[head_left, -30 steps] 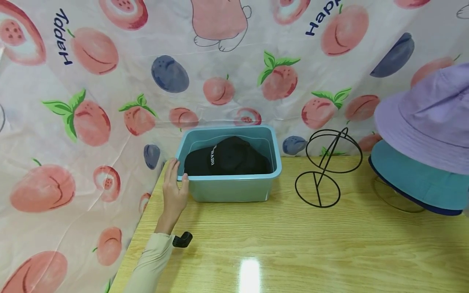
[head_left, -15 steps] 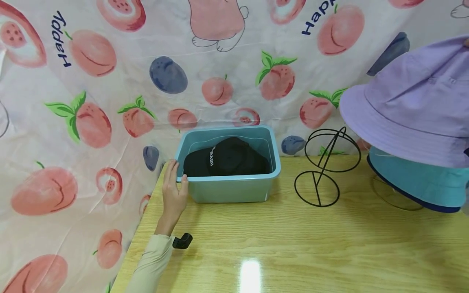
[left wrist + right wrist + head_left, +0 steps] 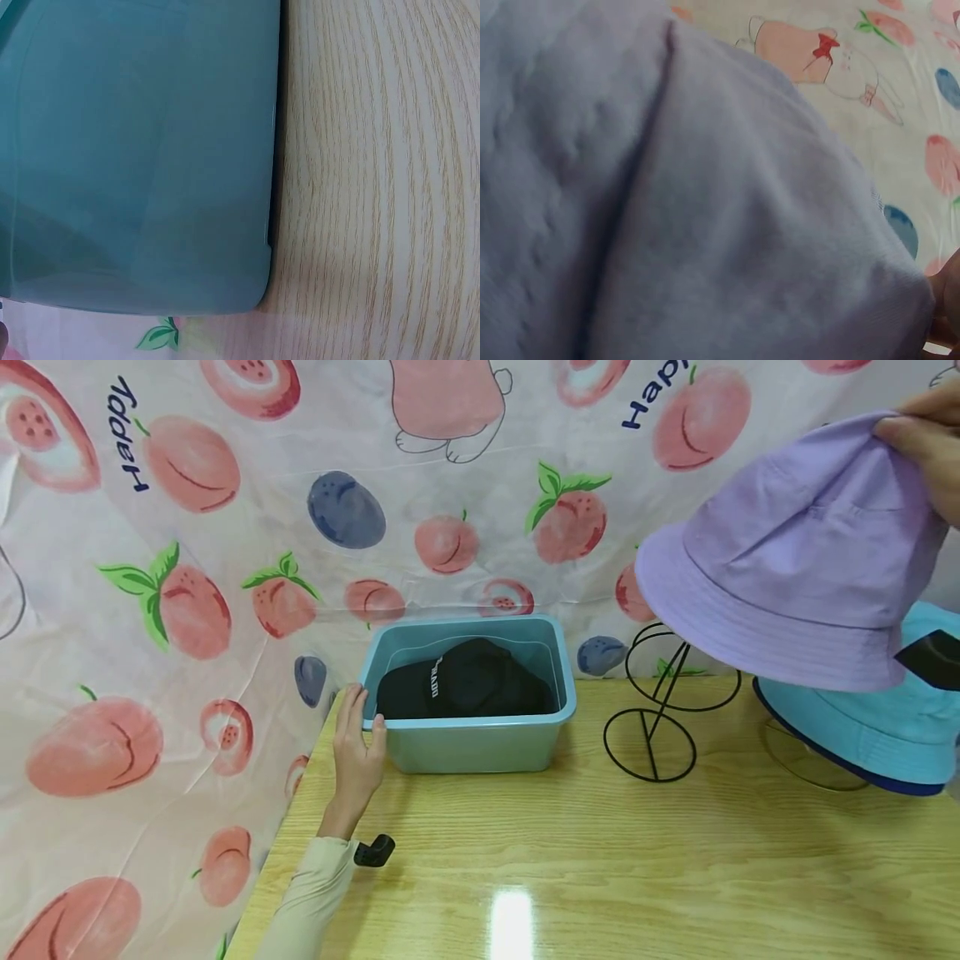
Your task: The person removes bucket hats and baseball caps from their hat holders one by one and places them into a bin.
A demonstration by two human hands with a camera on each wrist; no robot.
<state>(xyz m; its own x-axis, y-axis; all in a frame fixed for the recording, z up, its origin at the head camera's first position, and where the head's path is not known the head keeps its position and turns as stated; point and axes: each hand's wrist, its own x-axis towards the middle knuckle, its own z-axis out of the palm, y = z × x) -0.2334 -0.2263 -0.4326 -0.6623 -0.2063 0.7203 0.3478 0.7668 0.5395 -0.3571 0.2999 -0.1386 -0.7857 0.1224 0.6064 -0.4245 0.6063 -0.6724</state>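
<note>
My right hand [image 3: 933, 452] pinches the crown of a lavender bucket hat [image 3: 795, 560], which hangs brim down in the air at the upper right. In the right wrist view the hat's cloth [image 3: 765, 195] fills most of the picture, with fingers [image 3: 946, 307] at its edge. My left hand [image 3: 358, 760] rests at the near left corner of a blue plastic bin [image 3: 472, 747], fingers straight along the rim. Inside the bin lies a black baseball cap [image 3: 483, 681] with white lettering. The left wrist view shows the bin's side wall [image 3: 150, 165] close up.
A black wire stand [image 3: 651, 743] with two rings is on the wooden table [image 3: 600, 860], its upper part overlapped by the lavender hat. Right of it, a turquoise bucket hat [image 3: 855, 727] with a navy edge sits over a thin wire ring. A fruit-print cloth [image 3: 450, 585] hangs behind.
The lavender hat has moved left and up from above the turquoise hat, now overlapping the wire stand's top. My right hand has come into view holding it. The left hand stays at the bin.
</note>
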